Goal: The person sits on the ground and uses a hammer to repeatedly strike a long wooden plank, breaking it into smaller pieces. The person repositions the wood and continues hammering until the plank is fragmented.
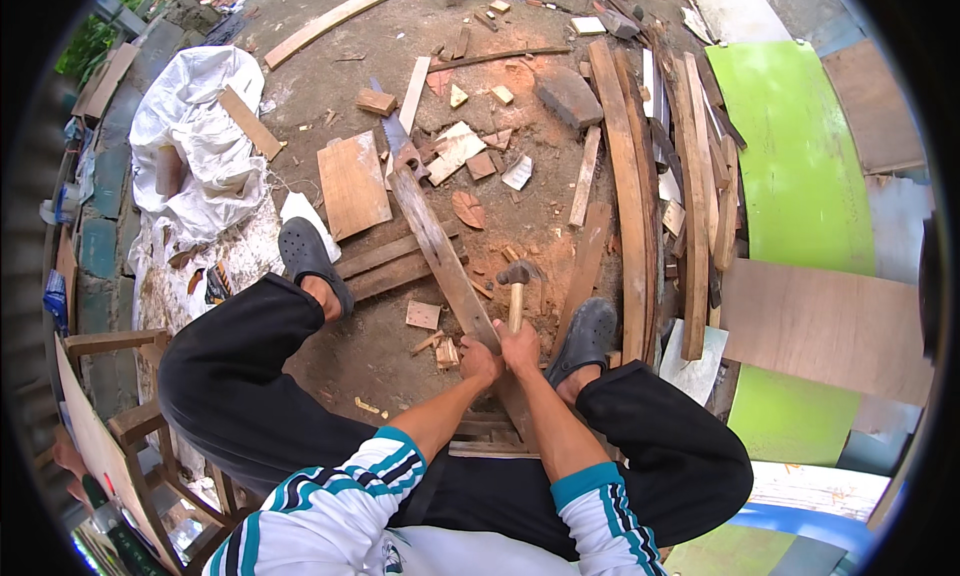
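We've got our right hand (521,348) wrapped around the wooden handle of a hammer (516,298), its dark head pointing away from us, just right of a long brown board (440,251). And look at our left hand (480,361), curled in tight against that board, right beside the other; whether it pinches something small, we can't tell. The board runs at a slant from between our legs (250,366) toward the middle of the ground (310,88), crossing two short wooden bars (385,255) on the way. Up at its far end we spot a handsaw (397,136), handle close by the wood, blade aimed at the ground's far edge! Left of the board lies a squarish plywood piece (355,186), and toward the ground's left edge, a crumpled white sack (195,106). On our right, long planks (622,166) lie side by side, then a bright green sheet (795,156) by the right edge. Beyond our hammer, a grey stone block (568,96) sits near wood scraps (455,154).
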Demonstrator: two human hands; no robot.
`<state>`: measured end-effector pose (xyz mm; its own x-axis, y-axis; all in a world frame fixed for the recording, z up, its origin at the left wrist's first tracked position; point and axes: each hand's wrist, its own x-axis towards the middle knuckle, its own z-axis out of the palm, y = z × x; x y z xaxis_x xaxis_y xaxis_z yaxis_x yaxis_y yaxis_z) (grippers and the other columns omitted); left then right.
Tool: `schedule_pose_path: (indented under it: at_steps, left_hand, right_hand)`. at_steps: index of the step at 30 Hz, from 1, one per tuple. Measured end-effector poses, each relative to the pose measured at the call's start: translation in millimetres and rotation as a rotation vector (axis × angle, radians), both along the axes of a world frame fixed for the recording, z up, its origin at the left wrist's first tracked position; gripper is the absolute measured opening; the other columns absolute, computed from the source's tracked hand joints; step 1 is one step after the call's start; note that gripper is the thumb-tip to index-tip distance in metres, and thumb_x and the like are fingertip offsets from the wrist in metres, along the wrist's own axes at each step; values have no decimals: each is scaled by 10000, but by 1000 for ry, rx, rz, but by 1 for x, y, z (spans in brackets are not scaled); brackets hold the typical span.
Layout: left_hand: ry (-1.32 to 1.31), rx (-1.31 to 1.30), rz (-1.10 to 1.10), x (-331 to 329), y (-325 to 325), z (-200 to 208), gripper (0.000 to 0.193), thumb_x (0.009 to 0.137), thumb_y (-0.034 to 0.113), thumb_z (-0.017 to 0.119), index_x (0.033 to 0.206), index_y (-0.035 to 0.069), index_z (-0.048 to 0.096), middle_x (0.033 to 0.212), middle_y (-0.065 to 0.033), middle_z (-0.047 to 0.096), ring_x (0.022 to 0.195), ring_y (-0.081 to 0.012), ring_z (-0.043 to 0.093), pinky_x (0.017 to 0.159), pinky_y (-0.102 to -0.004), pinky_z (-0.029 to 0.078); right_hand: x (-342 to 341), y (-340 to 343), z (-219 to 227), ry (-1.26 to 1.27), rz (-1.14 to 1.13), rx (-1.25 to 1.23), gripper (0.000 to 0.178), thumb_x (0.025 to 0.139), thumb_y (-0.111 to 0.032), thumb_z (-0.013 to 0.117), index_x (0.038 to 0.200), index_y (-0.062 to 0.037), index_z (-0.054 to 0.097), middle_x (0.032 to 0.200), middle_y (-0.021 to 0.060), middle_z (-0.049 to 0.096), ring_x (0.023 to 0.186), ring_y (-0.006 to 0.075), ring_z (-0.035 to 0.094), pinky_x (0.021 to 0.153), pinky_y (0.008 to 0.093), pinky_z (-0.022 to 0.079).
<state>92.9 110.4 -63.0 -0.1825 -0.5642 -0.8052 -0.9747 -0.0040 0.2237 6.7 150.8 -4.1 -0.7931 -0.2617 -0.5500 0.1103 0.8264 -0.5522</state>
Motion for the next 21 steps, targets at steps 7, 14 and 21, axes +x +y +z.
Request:
schedule_pose_path:
  at_steps: [7, 14, 21]
  left_hand:
    - [80, -135, 62, -22, -90, 35, 1066, 803, 691, 638, 1468, -50, 259, 1478, -282, 345, 1314, -423, 468, 1055, -495, 432]
    - [301, -385, 139, -83, -220, 13, 1123, 778, 609, 721, 1504, -81, 214, 1476, -303, 334, 1381, -434, 362, 1112, -475, 361]
    - [314, -421, 95, -115, -236, -2, 1150, 657, 360, 883, 1497, -69, 224, 1440, -312, 364, 1352, -445, 382, 1119, -471, 366]
  right_hand:
    - [-13, 7, -23, -26, -29, 35, 508, 847, -448, 724, 964, 40, 650, 927, 266, 693, 916, 426, 676, 810, 490, 505]
    - [-2, -12, -31, -172, 33, 60, 530, 821, -403, 758, 1051, 51, 610, 987, 288, 670, 956, 436, 662, 829, 490, 500]
    - [-3, -16, -44, -203, 30, 67, 506, 818, -360, 760, 1062, 49, 590, 985, 294, 666, 954, 442, 656, 841, 490, 497]
